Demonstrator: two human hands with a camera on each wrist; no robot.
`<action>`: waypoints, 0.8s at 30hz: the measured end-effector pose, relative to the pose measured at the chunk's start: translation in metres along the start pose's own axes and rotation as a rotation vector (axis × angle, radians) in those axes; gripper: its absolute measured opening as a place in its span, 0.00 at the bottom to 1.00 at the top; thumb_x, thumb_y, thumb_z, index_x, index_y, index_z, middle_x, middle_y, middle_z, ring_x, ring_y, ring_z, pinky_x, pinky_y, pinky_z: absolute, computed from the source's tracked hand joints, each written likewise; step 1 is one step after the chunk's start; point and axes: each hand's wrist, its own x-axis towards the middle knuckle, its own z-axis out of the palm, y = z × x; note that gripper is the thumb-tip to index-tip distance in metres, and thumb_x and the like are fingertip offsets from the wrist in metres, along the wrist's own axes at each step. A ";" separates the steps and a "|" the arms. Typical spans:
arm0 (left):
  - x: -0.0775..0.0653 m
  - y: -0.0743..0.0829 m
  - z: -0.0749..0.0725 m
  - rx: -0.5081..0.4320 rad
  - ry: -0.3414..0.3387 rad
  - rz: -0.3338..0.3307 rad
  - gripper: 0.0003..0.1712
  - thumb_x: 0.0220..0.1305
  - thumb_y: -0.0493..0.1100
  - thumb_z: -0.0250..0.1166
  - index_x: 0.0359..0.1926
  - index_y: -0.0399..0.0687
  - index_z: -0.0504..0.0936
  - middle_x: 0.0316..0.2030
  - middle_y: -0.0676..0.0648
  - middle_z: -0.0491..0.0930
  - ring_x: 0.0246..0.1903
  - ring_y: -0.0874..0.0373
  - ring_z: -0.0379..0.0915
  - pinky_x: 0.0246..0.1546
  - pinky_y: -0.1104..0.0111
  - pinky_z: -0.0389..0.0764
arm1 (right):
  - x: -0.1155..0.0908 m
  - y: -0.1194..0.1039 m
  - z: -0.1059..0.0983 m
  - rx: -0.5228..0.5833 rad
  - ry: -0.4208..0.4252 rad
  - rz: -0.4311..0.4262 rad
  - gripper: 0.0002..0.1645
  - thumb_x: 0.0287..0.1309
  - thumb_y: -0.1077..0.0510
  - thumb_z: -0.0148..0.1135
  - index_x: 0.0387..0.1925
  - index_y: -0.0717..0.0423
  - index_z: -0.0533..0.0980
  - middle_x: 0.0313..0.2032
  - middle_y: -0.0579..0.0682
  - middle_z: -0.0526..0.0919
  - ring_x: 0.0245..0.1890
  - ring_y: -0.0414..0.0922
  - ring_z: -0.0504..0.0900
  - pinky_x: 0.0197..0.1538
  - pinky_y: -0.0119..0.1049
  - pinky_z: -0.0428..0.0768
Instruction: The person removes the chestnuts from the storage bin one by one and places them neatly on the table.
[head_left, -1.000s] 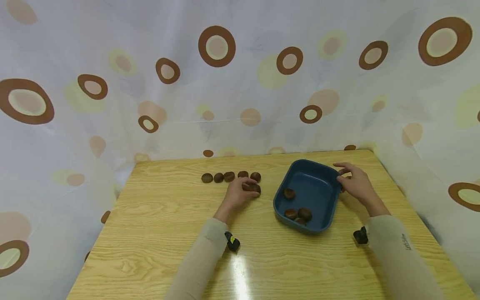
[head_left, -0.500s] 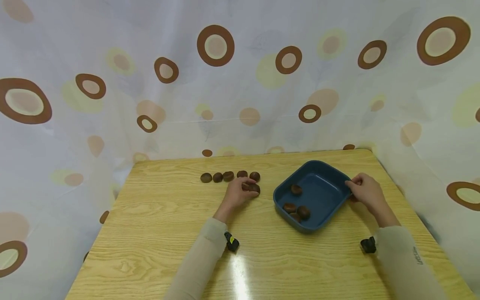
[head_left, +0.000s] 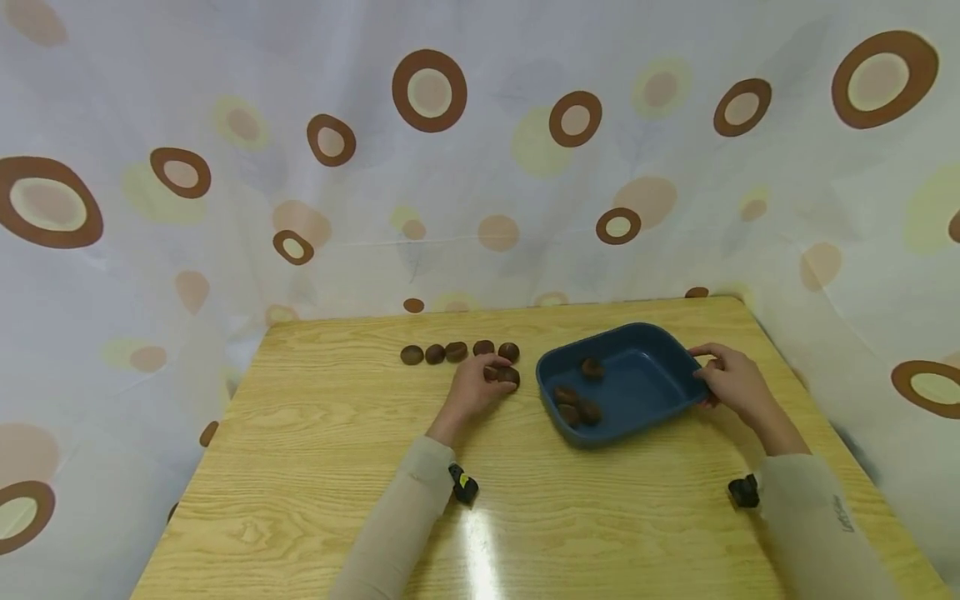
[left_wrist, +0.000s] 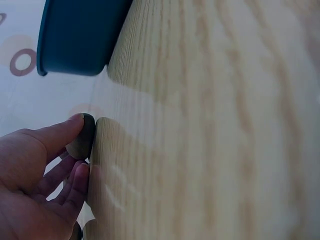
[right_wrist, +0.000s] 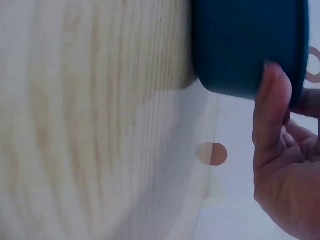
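My left hand (head_left: 468, 392) holds a brown chestnut (head_left: 508, 377) on the table, just in front of a row of several chestnuts (head_left: 456, 351). In the left wrist view, the thumb lies against that chestnut (left_wrist: 85, 137). Part of another chestnut (head_left: 490, 373) shows between thumb and fingers; whether the hand grips it too, I cannot tell. A dark blue square-cornered container (head_left: 637, 387) sits to the right, with several chestnuts (head_left: 579, 407) towards its left end. My right hand (head_left: 735, 383) pinches the container's right end, thumb on the outer wall (right_wrist: 235, 50).
The wood-grain table (head_left: 337, 500) ends at a patterned curtain (head_left: 495, 167) behind and on both sides. A gap of bare wood separates the row of chestnuts from the container. Each wrist wears a small black camera (head_left: 463, 485).
The right hand has taken firmer hold of the container and turned it clockwise, its near end swinging left. The chestnuts inside shifted with it. My left hand has stayed in place.
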 end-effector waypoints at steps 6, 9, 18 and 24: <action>0.000 -0.001 -0.001 0.006 -0.005 0.007 0.19 0.66 0.41 0.73 0.57 0.43 0.85 0.55 0.40 0.84 0.50 0.44 0.83 0.53 0.53 0.84 | -0.010 0.000 -0.006 -0.059 -0.064 0.001 0.35 0.79 0.53 0.52 0.76 0.70 0.58 0.37 0.62 0.86 0.24 0.53 0.87 0.30 0.44 0.88; 0.000 -0.001 -0.001 0.004 -0.003 0.008 0.19 0.66 0.41 0.73 0.57 0.43 0.85 0.55 0.40 0.84 0.50 0.45 0.83 0.53 0.53 0.84 | -0.006 0.001 -0.009 -0.124 -0.008 -0.074 0.36 0.79 0.47 0.53 0.76 0.65 0.61 0.42 0.66 0.82 0.24 0.50 0.84 0.29 0.43 0.86; -0.001 -0.001 -0.001 -0.007 -0.002 0.009 0.18 0.67 0.41 0.73 0.56 0.44 0.85 0.55 0.41 0.84 0.50 0.45 0.83 0.53 0.53 0.84 | 0.007 0.010 -0.004 -0.093 0.042 -0.151 0.29 0.79 0.55 0.54 0.75 0.57 0.67 0.28 0.55 0.78 0.14 0.46 0.70 0.20 0.41 0.77; 0.001 -0.002 -0.001 -0.023 -0.003 -0.011 0.18 0.66 0.42 0.73 0.56 0.45 0.85 0.55 0.41 0.84 0.51 0.46 0.82 0.53 0.54 0.84 | -0.002 0.010 0.002 0.039 -0.016 -0.065 0.32 0.77 0.60 0.51 0.78 0.58 0.61 0.16 0.49 0.77 0.12 0.53 0.78 0.20 0.46 0.82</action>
